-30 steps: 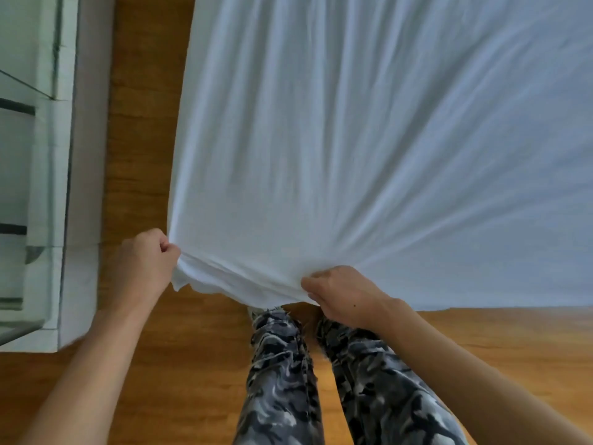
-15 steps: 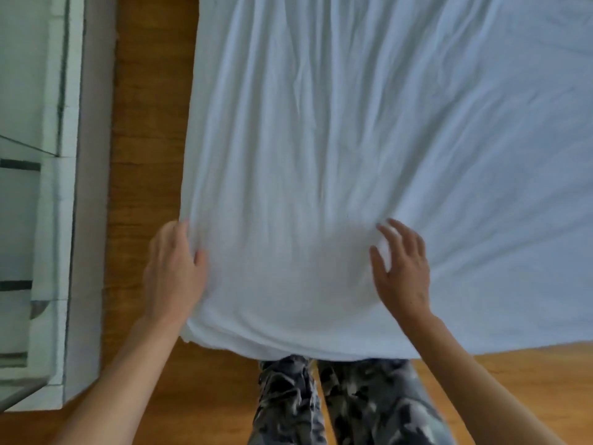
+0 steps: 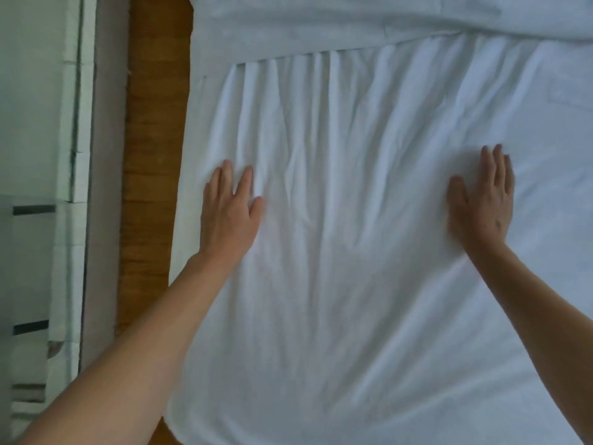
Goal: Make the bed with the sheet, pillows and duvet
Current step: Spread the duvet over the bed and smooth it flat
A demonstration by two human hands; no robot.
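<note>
Both hands flat on the sheet (image 3: 353, 220), palms down, fingers straight, gripping nothing. Left hand (image 3: 229, 213) presses near the sheet's left edge, fingers slightly spread, thumb out toward the right hand. Right hand (image 3: 481, 203) lies well apart from it, fingers close together, thumb out toward the left hand. Both bare forearms reach in from the bottom of the view.

Sheet: white, thin woven cloth, matte. It covers the bed under and all around the hands. Long soft creases run lengthwise between the hands and fan out beyond the fingertips. Cloth below the wrists looks smoother, with faint shallow folds. The sheet's left edge drops over the bed side just left of the left hand.

Beyond the fingertips, a second white layer (image 3: 321, 30) lies across the bed. Its near edge runs crosswise, and the sheet's creases end under it. It looks thicker and smoother; cannot tell whether it is the duvet or a pillow. Far beyond the right hand, a rounded white bulge (image 3: 529, 24) sits on that layer; blurred, cannot tell what it is.

Left of the left hand, a strip of floor (image 3: 150, 155): brown wood, visible grain, narrow. Further left, a white unit (image 3: 73, 123) with stacked panel edges and dark horizontal slots, hard flat surfaces, somewhat motion-blurred.
</note>
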